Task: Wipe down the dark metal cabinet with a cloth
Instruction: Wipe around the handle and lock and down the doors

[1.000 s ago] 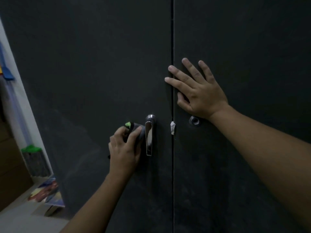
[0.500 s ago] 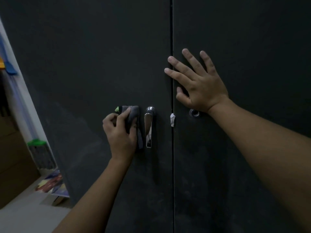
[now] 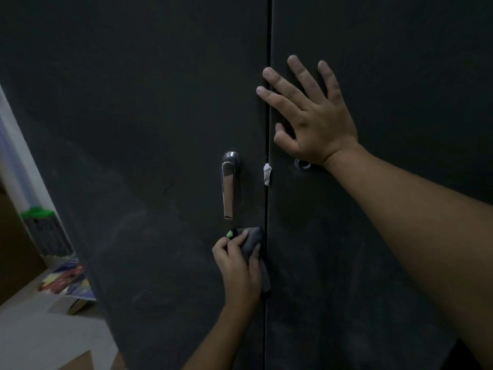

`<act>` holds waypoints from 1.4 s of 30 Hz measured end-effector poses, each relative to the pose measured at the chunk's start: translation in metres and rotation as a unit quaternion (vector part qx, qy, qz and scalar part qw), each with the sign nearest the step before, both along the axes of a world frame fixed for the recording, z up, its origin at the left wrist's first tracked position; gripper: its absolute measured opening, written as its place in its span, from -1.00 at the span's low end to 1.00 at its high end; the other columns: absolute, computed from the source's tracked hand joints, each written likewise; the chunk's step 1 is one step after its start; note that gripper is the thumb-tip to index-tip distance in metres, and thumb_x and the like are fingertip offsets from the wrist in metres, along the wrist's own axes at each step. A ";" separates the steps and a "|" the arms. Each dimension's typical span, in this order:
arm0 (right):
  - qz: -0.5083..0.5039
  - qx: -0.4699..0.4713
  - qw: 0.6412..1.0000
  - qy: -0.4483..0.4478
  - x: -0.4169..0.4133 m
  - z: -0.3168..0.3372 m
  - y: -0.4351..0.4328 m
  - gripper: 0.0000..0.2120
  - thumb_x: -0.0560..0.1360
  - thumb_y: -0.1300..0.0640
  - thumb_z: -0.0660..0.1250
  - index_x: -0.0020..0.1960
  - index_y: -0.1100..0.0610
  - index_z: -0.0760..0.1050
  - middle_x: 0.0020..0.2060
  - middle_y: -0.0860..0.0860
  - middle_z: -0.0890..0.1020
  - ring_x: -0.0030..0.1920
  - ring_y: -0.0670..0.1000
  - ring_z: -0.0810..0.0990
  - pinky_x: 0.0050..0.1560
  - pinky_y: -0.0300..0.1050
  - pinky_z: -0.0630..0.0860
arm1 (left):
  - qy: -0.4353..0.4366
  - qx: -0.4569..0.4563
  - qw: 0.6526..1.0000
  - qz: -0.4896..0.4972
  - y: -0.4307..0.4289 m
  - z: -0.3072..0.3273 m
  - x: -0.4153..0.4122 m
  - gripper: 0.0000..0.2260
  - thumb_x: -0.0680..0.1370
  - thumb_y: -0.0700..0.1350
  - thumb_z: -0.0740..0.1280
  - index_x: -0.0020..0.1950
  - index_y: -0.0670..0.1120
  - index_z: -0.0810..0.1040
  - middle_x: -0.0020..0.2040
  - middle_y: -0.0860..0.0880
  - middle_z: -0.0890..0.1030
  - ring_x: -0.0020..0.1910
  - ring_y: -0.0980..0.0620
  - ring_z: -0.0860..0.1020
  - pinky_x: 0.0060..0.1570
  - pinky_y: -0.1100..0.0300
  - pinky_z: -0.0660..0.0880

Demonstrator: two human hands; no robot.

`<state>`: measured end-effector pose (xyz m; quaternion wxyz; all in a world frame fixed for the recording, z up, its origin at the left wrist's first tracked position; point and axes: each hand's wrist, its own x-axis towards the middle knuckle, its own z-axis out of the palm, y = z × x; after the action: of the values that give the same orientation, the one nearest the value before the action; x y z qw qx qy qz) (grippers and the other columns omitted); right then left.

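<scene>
Now, the grey cloth sits bunched on the dark cabinet, just below the chrome handle, tight against the door seam. Left hand curls round it; right hand lies flat, fingers spread, bracing the right door. Best bet: firm, overlapping strokes downward, where dusty streaks show.

Bare left forearm, right forearm

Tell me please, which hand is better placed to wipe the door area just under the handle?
Left. The left hand grips the cloth against the left door just below the handle. The right hand lies flat, fingers spread, higher on the right door and holds nothing.
</scene>
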<state>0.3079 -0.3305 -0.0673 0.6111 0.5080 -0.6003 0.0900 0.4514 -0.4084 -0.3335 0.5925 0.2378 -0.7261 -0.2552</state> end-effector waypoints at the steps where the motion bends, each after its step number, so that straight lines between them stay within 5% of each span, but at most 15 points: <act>1: 0.002 -0.003 1.000 -0.001 0.000 0.000 0.000 -0.43 0.55 -0.05 0.15 0.55 -0.03 0.25 0.58 -0.03 0.23 0.58 0.18 0.14 0.52 0.32 0.03 | 0.063 0.063 0.996 -0.003 0.013 0.014 -0.006 -0.66 0.54 -0.22 0.42 0.28 -0.14 0.47 0.20 -0.03 0.32 0.15 0.31 0.36 0.24 0.34 0.41; 3: 0.007 -0.010 1.000 -0.003 0.000 0.000 0.001 -0.44 0.55 -0.04 0.16 0.54 -0.04 0.28 0.57 -0.04 0.25 0.58 0.17 0.16 0.52 0.32 0.04 | 0.182 0.179 0.967 -0.010 0.036 0.049 -0.021 -0.72 0.57 -0.12 0.39 0.26 -0.06 0.47 0.20 0.04 0.31 0.16 0.36 0.40 0.18 0.51 0.35; 6: 0.012 -0.009 1.000 -0.007 0.001 -0.001 0.001 -0.44 0.54 -0.05 0.16 0.54 -0.04 0.29 0.56 -0.04 0.26 0.57 0.16 0.17 0.52 0.32 0.05 | 0.283 0.236 0.929 0.004 0.053 0.095 -0.045 -0.71 0.57 -0.07 0.38 0.28 -0.05 0.49 0.24 0.01 0.31 0.22 0.16 0.44 0.25 0.37 0.37; 8: 0.011 -0.007 1.000 -0.008 0.000 -0.002 0.001 -0.44 0.54 -0.06 0.16 0.54 -0.04 0.29 0.56 -0.04 0.26 0.58 0.16 0.17 0.52 0.31 0.05 | 0.316 0.262 0.912 0.023 0.056 0.111 -0.057 -0.69 0.58 -0.07 0.37 0.31 -0.05 0.48 0.26 -0.04 0.29 0.23 0.06 0.42 0.23 0.41 0.36; 12: 0.017 -0.013 1.000 0.000 -0.001 -0.002 0.000 -0.44 0.53 -0.05 0.17 0.53 -0.04 0.31 0.55 -0.03 0.29 0.56 0.17 0.20 0.51 0.32 0.08 | 0.312 0.242 0.918 0.033 0.060 0.111 -0.067 -0.65 0.60 -0.09 0.34 0.37 -0.13 0.45 0.20 -0.05 0.25 0.11 0.23 0.35 0.10 0.63 0.26; 16: 0.020 -0.012 1.000 -0.006 -0.001 -0.002 0.000 -0.44 0.53 -0.06 0.17 0.52 -0.04 0.32 0.55 -0.03 0.29 0.56 0.18 0.20 0.51 0.33 0.10 | 0.188 0.093 0.977 0.038 0.051 0.085 -0.059 -0.61 0.60 -0.08 0.34 0.39 -0.21 0.44 0.14 -0.06 0.25 0.02 0.17 0.33 0.20 0.51 0.27; 20: 0.027 -0.002 1.000 -0.014 0.002 -0.002 0.002 -0.44 0.52 -0.04 0.18 0.51 -0.03 0.34 0.55 -0.02 0.30 0.56 0.18 0.20 0.51 0.33 0.07 | 0.097 -0.030 0.994 0.035 0.034 0.068 -0.046 -0.62 0.56 -0.12 0.36 0.34 -0.20 0.45 0.13 -0.08 0.25 0.05 0.13 0.28 0.17 0.46 0.28; 23: 0.069 0.011 0.996 -0.052 0.003 -0.006 0.008 -0.50 0.52 0.04 0.20 0.47 -0.01 0.42 0.53 -0.01 0.33 0.56 0.16 0.20 0.53 0.30 0.02 | -0.068 -0.111 0.991 -0.009 0.029 0.053 -0.034 -0.50 0.46 -0.20 0.46 0.34 -0.03 0.37 0.17 -0.10 0.26 0.08 0.07 0.28 0.09 0.16 0.46; 26: 0.101 0.041 0.988 -0.110 -0.001 -0.021 0.029 -0.49 0.51 0.12 0.20 0.46 -0.01 0.43 0.53 -0.02 0.33 0.57 0.11 0.18 0.55 0.22 -0.03 | -0.196 -0.072 0.974 -0.084 0.039 0.056 -0.022 -0.73 0.52 0.14 0.39 0.08 0.07 0.40 0.11 0.01 0.38 0.06 -0.05 0.45 0.08 -0.06 0.53; 29: 0.085 0.044 0.982 -0.163 -0.010 -0.047 0.062 -0.48 0.52 0.16 0.20 0.48 -0.04 0.40 0.55 -0.06 0.29 0.59 0.03 0.14 0.57 0.19 -0.06 | -0.256 -0.161 0.951 -0.068 0.046 0.064 -0.012 -0.75 0.53 0.26 0.29 -0.04 0.11 0.39 -0.01 0.13 0.41 0.01 0.07 0.46 0.12 -0.03 0.49; 34: 0.036 -0.047 0.947 -0.314 -0.034 -0.099 0.130 -0.43 0.54 0.16 0.24 0.51 -0.16 0.31 0.59 -0.17 0.15 0.61 -0.05 0.00 0.54 0.26 -0.20 | -0.130 -0.181 0.970 -0.096 0.044 0.071 -0.022 -0.64 0.53 -0.15 0.38 0.32 -0.05 0.47 0.13 -0.02 0.33 0.11 0.04 0.35 0.11 0.10 0.49; 37: 0.013 -0.118 0.896 -0.428 -0.045 -0.123 0.163 -0.44 0.61 0.11 0.23 0.53 -0.23 0.21 0.58 -0.27 -0.01 0.60 -0.08 -0.16 0.52 0.35 -0.23 | -0.004 -0.099 0.991 -0.085 0.062 0.102 -0.048 -0.66 0.56 -0.12 0.40 0.32 -0.08 0.50 0.10 0.03 0.30 0.10 0.03 0.38 0.15 0.23 0.41; 42: 0.033 -0.205 0.843 -0.497 -0.062 -0.161 0.189 -0.44 0.63 0.06 0.21 0.54 -0.29 0.12 0.56 -0.31 -0.10 0.60 -0.07 -0.22 0.50 0.36 -0.21 | 0.046 -0.112 0.990 -0.066 0.103 0.125 -0.099 -0.63 0.53 -0.14 0.43 0.33 -0.10 0.51 0.09 0.01 0.30 0.09 0.02 0.39 0.14 0.20 0.45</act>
<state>0.2463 -0.1415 -0.2282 0.3178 0.2780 -0.7741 0.4717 0.3528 -0.3050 -0.2083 0.6295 0.1095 -0.7365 -0.2218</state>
